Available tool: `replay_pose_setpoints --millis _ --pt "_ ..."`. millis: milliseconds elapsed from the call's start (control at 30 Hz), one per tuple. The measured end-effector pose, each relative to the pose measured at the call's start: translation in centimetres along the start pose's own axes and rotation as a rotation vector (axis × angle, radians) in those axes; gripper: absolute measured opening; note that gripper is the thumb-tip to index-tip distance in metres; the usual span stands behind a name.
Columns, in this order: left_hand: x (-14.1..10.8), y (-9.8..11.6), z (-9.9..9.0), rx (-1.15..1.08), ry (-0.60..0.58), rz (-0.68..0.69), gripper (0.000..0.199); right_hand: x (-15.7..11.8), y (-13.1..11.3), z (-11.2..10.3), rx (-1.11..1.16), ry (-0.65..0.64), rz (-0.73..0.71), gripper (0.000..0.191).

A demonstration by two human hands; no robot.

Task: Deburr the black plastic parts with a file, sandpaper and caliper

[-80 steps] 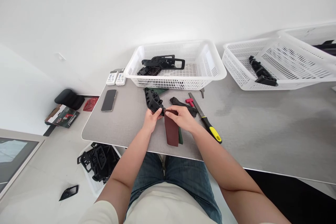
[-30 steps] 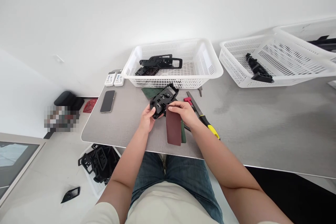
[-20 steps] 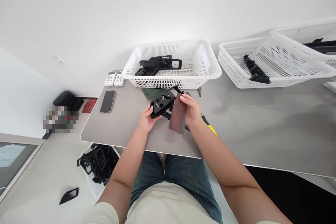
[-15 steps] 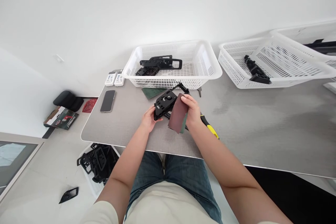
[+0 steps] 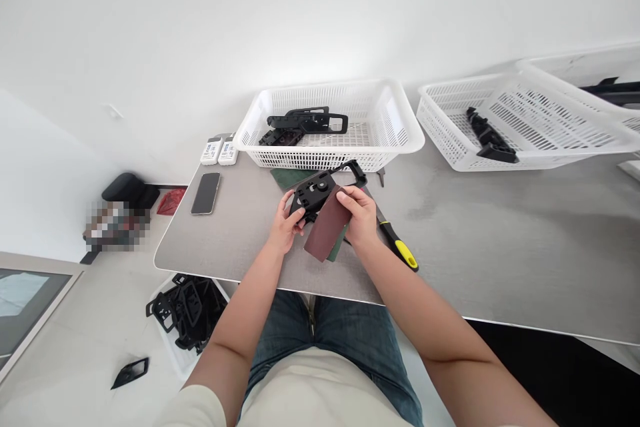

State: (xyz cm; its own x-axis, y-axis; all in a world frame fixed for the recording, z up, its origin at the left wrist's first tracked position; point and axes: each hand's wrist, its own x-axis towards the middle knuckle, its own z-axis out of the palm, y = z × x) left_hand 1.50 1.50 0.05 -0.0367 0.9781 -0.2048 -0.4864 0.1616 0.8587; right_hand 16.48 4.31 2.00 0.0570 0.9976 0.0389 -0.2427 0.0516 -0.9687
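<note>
A black plastic part (image 5: pixel 314 192) with an open loop at its far end is gripped at its near left end by my left hand (image 5: pixel 285 225), fingers closed round it. My right hand (image 5: pixel 361 215) pinches a folded sheet of sandpaper (image 5: pixel 327 223), dark red on its upper face with green showing along the lower edge. The sandpaper hangs over the right side of the black part; whether it touches is hidden. Just right of my right hand lies a file (image 5: pixel 400 247) with a yellow and black handle. A green sheet (image 5: pixel 291 178) lies flat behind the part.
A white basket (image 5: pixel 330 159) with several black parts stands at the back, and another white basket (image 5: pixel 500 163) to its right. A phone (image 5: pixel 205 193) and two white boxes (image 5: pixel 219 151) are at the left. Below the table edge sits a bin of black parts (image 5: pixel 190 312).
My right hand has turned the sandpaper, and its lower end has swung left. The black part has shifted slightly left and tilted. More of the file handle now shows.
</note>
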Motion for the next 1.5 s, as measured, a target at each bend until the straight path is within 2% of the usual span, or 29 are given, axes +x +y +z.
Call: replay_pose_setpoints --millis 100,400,467,633,800,900,967,1033,1133,1233,1367,1500 --pt "0.1 -0.2 0.0 0.037 0.023 0.05 0.077 -0.2 0.1 0.1 -0.025 -0.019 -0.024 0.025" --pt "0.2 -0.2 -0.2 0.024 0.058 0.073 0.074 -0.6 0.3 0.1 -0.013 -0.139 -0.029 0.025" --pt "0.4 -0.2 -0.4 -0.008 0.074 0.08 0.069 -0.5 0.2 -0.1 -0.006 -0.119 -0.045 0.024" --pt "1.0 -0.3 -1.2 -0.133 0.176 0.116 0.06 0.7 -1.0 -1.4 0.046 0.036 -0.074 0.021" --pt "1.3 -0.3 -1.3 -0.303 0.3 0.123 0.05 0.9 -1.5 -1.7 0.117 0.005 0.024 0.018" --pt "1.4 -0.2 -1.1 -0.427 0.324 0.116 0.032 0.6 -1.2 -1.2 0.186 -0.015 0.055 0.019" --pt "1.3 -0.1 -1.0 -0.497 0.308 0.078 0.018 0.3 -0.9 -0.8 0.22 -0.054 0.072 0.02" --pt "1.1 -0.1 -0.9 -0.488 0.248 -0.016 0.012 0.0 -0.5 -0.3 0.222 -0.114 0.089 0.021" --pt "0.7 -0.2 -0.6 -0.37 0.039 -0.131 0.021 -0.7 0.0 0.3 0.169 -0.245 0.108 0.021" --pt "0.3 -0.4 -0.5 -0.267 -0.118 -0.094 0.029 -1.1 0.4 0.7 0.085 -0.337 0.086 0.022" --pt "0.4 -0.7 -0.4 -0.149 -0.085 -0.011 0.028 -0.9 0.8 0.6 -0.068 -0.385 0.021 0.022" --pt "0.7 -1.2 -0.5 -0.044 0.01 0.135 0.029 -0.2 0.7 0.2 -0.25 -0.279 -0.02 0.02"
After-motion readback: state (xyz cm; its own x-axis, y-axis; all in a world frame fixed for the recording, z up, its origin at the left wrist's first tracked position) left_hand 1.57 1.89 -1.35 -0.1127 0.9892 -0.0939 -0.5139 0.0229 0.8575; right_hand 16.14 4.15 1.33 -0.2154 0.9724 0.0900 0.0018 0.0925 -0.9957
